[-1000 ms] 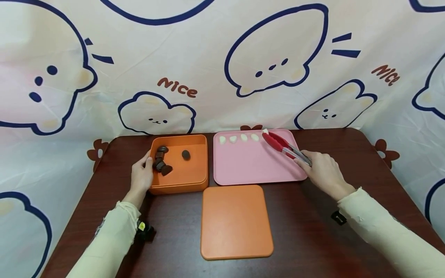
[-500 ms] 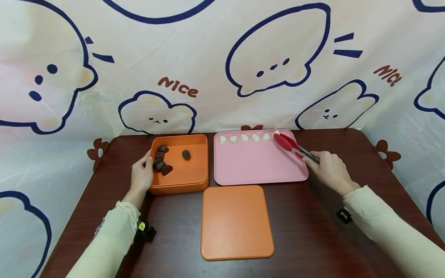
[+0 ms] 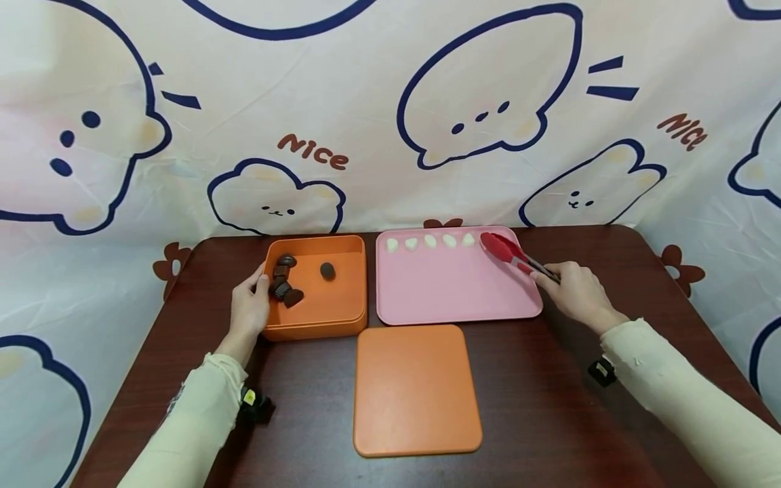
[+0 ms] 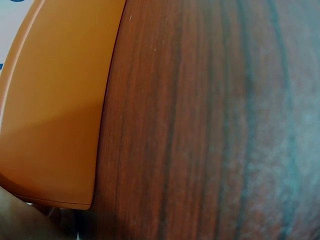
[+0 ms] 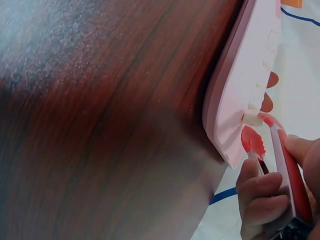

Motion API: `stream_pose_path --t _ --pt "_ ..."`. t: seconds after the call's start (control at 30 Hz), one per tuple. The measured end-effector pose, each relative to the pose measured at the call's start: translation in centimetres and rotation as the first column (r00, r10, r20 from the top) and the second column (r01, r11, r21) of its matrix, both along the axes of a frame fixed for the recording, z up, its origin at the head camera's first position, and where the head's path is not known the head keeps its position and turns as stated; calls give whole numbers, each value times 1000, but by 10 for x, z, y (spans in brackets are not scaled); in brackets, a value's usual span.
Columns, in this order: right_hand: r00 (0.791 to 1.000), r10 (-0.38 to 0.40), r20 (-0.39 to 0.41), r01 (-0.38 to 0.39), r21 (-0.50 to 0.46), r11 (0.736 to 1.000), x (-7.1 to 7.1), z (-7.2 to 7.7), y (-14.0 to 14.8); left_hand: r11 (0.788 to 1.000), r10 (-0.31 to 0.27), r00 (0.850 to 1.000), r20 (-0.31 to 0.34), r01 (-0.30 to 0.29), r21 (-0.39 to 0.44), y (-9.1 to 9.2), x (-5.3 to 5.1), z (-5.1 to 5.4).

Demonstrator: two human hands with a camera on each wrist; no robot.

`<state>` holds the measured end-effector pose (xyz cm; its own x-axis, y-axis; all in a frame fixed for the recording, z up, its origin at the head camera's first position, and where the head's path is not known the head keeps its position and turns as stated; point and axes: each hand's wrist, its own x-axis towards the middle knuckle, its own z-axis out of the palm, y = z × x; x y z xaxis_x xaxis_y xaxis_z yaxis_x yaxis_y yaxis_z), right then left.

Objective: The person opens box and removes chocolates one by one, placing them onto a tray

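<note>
My left hand [image 3: 249,308] grips the left wall of an orange box [image 3: 332,305], thumb at the rim. Inside lie several dark brown chocolates [image 3: 281,288] along the left side and another chocolate [image 3: 327,271] nearer the middle. My right hand [image 3: 576,291] holds tongs [image 3: 502,248] with red tips over the back right of a pink tray [image 3: 451,288]. Several white pieces [image 3: 430,241] stand in a row along the tray's back edge. In the right wrist view the tong tips are apart, with a white piece [image 5: 252,119] at them; I cannot tell whether they squeeze it.
A flat orange square lid [image 3: 417,390] lies on the dark wooden table [image 3: 537,407], in front of the tray and box. Behind the table hangs a printed cloth [image 3: 378,183], close to the tray's back edge.
The tongs have moved right along the row, uncovering a white piece at their earlier spot. The white piece at their tips is now hidden in the head view. My left hand stays put.
</note>
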<state>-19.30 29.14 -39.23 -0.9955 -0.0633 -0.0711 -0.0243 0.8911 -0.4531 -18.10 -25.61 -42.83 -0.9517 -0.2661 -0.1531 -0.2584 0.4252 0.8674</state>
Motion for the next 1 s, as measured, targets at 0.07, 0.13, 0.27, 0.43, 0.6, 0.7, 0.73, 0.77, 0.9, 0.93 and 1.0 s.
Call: stream_pose_path --t 0.07,0.13,0.27,0.43,0.6,0.7,0.73,0.77,0.9,0.93,1.0 --pt "1000 -1 2 1 -4 1000 0 1 0 1000 -3 1000 -3 3 -2 0 0 0" --pt "1000 0 3 0 -11 1000 0 0 1 1000 -4 1000 -4 4 -3 -1 0 0" --pt "1000 15 -9 -15 -23 1000 -3 -2 3 1000 -4 1000 -2 4 -1 -1 -1 0" --pt "1000 30 -11 -30 -44 999 -9 -5 5 1000 -4 1000 -6 4 3 -1 0 0" --pt "1000 -1 5 1 -24 1000 -10 -4 7 1000 -3 1000 6 3 14 1 1 1" --pt "1000 -13 22 13 -12 1000 -10 -3 9 1000 -2 1000 7 2 16 1 1 1" --pt "999 -15 29 15 -11 1000 -10 -3 10 1000 -2 1000 7 2 14 1 1 1" --pt "999 -17 35 18 -10 1000 -10 -3 10 1000 -1 1000 7 1 13 1 1 2" --pt "999 -25 45 26 -18 999 -8 -3 11 1000 2 1000 9 -2 7 0 1 2" --pt "999 -30 45 31 -21 999 -8 -3 12 1000 3 1000 10 -3 7 0 1 2" --pt "999 -37 37 38 -26 999 -6 -3 13 1000 3 1000 11 -3 8 0 1 1"
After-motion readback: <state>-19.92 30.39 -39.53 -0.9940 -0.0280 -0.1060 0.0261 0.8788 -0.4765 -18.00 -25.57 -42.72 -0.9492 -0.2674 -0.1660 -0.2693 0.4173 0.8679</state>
